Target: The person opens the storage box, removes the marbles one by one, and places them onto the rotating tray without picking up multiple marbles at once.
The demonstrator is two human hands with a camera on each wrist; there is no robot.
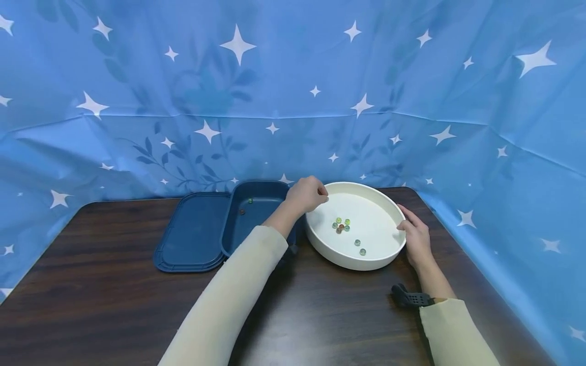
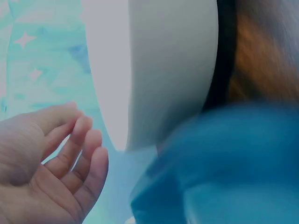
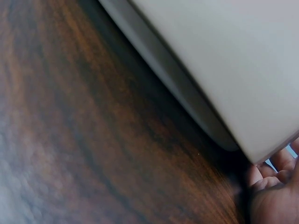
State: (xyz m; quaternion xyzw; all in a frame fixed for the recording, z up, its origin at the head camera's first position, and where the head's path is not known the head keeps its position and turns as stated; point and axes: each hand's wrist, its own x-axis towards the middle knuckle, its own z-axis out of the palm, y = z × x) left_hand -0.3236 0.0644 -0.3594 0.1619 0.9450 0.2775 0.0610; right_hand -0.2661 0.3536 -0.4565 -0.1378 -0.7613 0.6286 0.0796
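Note:
My left hand (image 1: 308, 194) is over the near-left rim area of a round white tray (image 1: 351, 262), between it and a blue box (image 1: 227, 236). Its fingers curve loosely, fingertips close to the thumb, and no object shows between them in the left wrist view, where the hand (image 2: 56, 168) is beside the tray wall (image 2: 173, 70). On the tray's right side my right hand (image 1: 415, 236) holds the rim, thumb over the edge and fingers along the outside. Several glass marbles (image 1: 347, 228) lie on the tray floor, mostly clustered left of centre.
A green marble (image 1: 250, 201) and a brownish marble (image 1: 242, 211) lie inside the blue box. Left of the box, a flat blue lid (image 1: 192, 231) rests on the dark wooden table (image 1: 114, 284). A blue star-patterned cloth (image 1: 274, 76) hangs behind the table.

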